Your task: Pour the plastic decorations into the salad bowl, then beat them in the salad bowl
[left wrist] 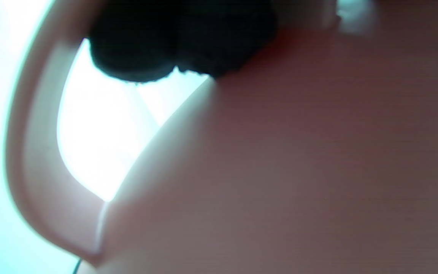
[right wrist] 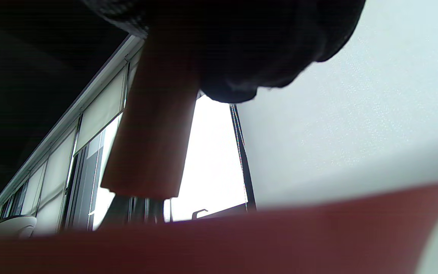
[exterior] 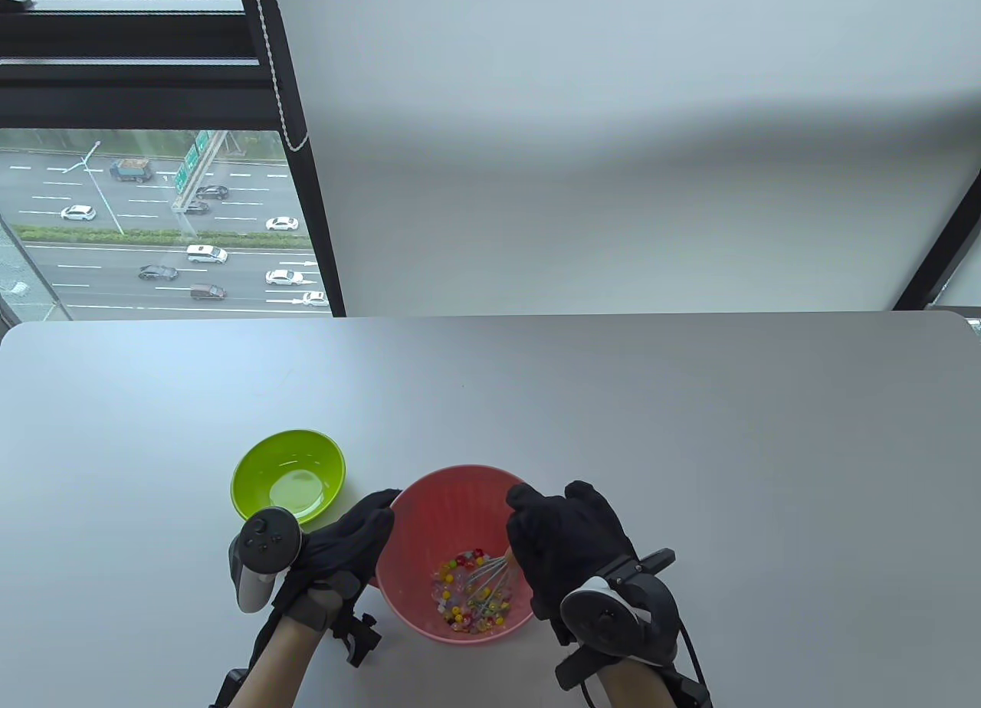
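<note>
Pink salad bowl (exterior: 429,524) near worktop front edge; left hand (exterior: 349,539) grips rim, right hand (exterior: 563,539) clenches whisk (exterior: 490,578) in decorations (exterior: 471,597). Risk: vigorous beating flicks beads out.

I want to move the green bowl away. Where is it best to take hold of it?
Probably pinch the green bowl at its left rim, coming from the left: it stands upright and open, and the left hand and pink bowl crowd its right side.
</note>
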`<act>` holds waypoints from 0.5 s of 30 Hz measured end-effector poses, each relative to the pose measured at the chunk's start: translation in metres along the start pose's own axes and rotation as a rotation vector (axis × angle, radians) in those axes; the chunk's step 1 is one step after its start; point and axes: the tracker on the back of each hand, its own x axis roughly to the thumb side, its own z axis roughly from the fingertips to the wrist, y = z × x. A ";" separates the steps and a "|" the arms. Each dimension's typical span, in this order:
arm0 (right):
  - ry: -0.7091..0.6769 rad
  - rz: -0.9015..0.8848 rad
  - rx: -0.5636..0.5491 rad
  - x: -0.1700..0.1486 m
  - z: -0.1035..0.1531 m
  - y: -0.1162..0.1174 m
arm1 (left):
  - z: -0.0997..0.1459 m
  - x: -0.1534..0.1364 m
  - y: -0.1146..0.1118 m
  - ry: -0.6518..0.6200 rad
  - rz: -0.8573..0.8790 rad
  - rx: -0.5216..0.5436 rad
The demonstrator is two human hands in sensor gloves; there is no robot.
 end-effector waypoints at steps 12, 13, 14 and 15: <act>0.044 -0.087 0.031 -0.001 0.000 0.007 | 0.000 0.000 0.000 0.000 0.001 0.000; 0.044 -0.090 0.032 -0.001 0.000 0.008 | 0.000 0.000 0.000 0.000 0.000 0.000; 0.039 -0.086 0.028 0.000 0.000 0.008 | 0.000 0.000 0.000 0.000 0.000 0.001; 0.033 -0.073 0.026 0.001 0.000 0.008 | 0.000 0.000 0.000 0.000 0.000 0.001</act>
